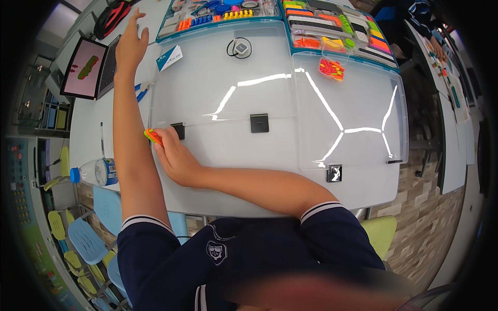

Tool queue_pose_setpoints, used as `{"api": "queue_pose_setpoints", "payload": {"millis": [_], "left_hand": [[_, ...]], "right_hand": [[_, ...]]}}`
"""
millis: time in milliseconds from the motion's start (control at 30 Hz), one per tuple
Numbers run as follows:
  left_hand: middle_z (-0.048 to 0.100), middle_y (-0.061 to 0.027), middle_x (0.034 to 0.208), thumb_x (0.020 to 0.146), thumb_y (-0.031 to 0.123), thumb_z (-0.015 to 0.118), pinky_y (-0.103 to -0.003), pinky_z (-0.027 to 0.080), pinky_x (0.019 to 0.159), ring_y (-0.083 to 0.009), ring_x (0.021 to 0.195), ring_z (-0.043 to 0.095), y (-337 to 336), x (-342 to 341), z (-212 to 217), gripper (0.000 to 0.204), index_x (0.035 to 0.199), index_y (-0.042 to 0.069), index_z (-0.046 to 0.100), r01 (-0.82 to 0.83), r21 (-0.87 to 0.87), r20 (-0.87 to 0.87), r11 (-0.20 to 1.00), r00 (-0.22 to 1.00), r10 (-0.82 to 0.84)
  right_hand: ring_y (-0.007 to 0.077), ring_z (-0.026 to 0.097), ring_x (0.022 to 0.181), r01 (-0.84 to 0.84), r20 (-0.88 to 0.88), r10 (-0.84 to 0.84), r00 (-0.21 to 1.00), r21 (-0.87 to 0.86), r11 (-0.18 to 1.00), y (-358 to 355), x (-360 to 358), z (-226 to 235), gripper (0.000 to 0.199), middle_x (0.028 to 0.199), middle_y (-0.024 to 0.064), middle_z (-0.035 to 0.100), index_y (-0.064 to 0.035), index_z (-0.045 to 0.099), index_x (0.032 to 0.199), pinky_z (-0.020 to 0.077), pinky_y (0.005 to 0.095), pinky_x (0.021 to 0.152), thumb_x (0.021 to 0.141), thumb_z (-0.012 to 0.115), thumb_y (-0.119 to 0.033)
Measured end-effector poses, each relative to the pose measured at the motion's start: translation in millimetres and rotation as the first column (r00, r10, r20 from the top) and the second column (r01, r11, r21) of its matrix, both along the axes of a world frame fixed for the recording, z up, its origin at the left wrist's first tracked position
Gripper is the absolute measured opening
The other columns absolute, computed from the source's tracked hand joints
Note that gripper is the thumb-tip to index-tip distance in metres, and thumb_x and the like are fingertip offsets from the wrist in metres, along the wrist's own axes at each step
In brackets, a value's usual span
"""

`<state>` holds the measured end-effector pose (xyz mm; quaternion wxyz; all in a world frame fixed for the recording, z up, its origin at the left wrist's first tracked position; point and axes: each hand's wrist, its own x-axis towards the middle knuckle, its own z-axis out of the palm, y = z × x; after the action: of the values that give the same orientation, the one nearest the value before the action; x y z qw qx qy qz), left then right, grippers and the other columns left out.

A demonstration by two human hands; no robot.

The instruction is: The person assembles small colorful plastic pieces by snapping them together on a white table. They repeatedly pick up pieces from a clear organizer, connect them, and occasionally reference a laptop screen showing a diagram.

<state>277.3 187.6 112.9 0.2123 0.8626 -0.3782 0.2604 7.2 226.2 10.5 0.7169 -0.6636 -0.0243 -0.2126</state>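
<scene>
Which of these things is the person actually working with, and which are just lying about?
In use:
- right hand pinching small orange-green piece
- left hand reaching over laptop
- parts trays

Lying about:
- water bottle
- small card
- coiled cable

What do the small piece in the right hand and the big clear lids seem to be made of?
Small piece in right hand: likely hard plastic, bright orange and green, glossy. Clear lids: seemingly transparent plastic, smooth, mirroring ceiling lights, with black latches.
</scene>
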Motion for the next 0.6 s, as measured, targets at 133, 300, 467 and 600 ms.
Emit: {"api": "queue_pose_setpoints", "payload": {"millis": [133,300,467,600], "left_hand": [[0.071,-0.0118,0.098,0.092,0.018,0.06,-0.03,0.052,0.065,-0.0154,0.065,0.062,-12.0,-31.6,8.0,0.039,0.128,0.009,0.05,0.014,-0.611,-0.332,0.792,0.903,-0.273],[0.07,-0.0099,0.097,0.092,0.018,0.064,-0.022,0.048,0.056,-0.0094,0.058,0.057,-8.3,-80.0,-10.7,0.026,0.113,0.003,0.06,-0.179,-0.622,-0.65,0.763,0.662,-0.374],[0.066,-0.0079,0.101,0.099,0.025,0.054,-0.027,0.052,0.074,-0.0142,0.084,0.064,-49.0,-158.4,-44.8,0.03,0.12,0.003,0.057,-0.041,-0.756,-0.651,0.654,0.159,-0.742],[0.064,-0.0098,0.112,0.102,0.027,0.049,-0.033,0.053,0.086,-0.0175,0.099,0.064,-91.9,-221.8,-60.0,0.037,0.128,0.001,0.05,-0.059,-0.867,-0.476,0.494,-0.195,-0.858]], "right_hand": [[0.0353,0.056,0.093,0.128,0.153,-0.126,0.98,0.001,0.992,-18.5,4.7,18.4,0.032,0.118,0.021,0.045,-0.0007,0.037,0.129,0.0462,0.0403,0.081,0.101,0.042,-0.015],[0.0246,0.061,0.078,0.23,0.167,-0.228,0.959,0.007,0.973,-71.8,1.5,50.1,0.036,0.112,0.0157,0.056,-0.0032,0.042,0.127,0.0497,0.0339,0.071,0.096,0.055,-0.016],[0.0158,0.062,0.07,0.438,0.259,-0.374,0.891,-0.271,0.857,-164.6,-27.2,65.5,0.032,0.101,0.0106,0.065,-0.0013,0.051,0.115,0.0498,0.0275,0.062,0.09,0.066,-0.014],[0.0333,0.062,0.091,0.525,0.13,-0.518,0.845,-0.385,0.759,-234.7,-67.0,64.8,0.023,0.102,0.0171,0.062,0.0003,0.054,0.103,0.0519,0.042,0.075,0.087,0.065,-0.013]]}}
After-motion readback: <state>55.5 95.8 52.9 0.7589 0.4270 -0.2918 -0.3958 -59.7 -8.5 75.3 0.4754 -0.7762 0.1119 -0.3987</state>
